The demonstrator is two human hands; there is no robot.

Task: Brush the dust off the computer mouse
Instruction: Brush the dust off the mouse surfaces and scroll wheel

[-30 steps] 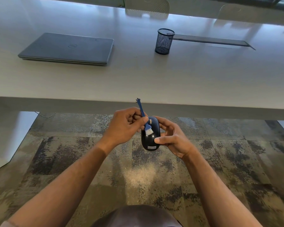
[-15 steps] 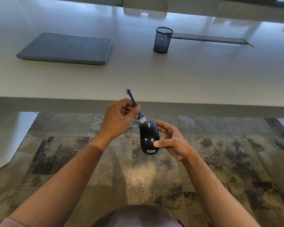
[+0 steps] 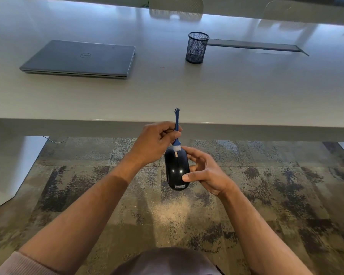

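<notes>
A glossy black computer mouse [image 3: 176,169] is held in the air in front of the table edge, above the carpet. My right hand [image 3: 205,171] grips it from the right side, thumb on its top near the back. My left hand [image 3: 155,142] pinches a small blue brush [image 3: 176,124] by its thin handle, which stands almost upright. The brush's white bristles [image 3: 176,148] touch the front end of the mouse, by the scroll wheel.
A white table [image 3: 246,96] spans the view beyond my hands. On it lie a shut grey laptop [image 3: 81,58] at the left and a black mesh pen cup [image 3: 197,47] at the middle, beside a cable slot [image 3: 252,45]. Patterned carpet [image 3: 286,195] lies below.
The brush has swept from the mouse's middle up to its front end, and its handle has turned from leaning left to nearly upright. My right hand keeps its hold on the mouse.
</notes>
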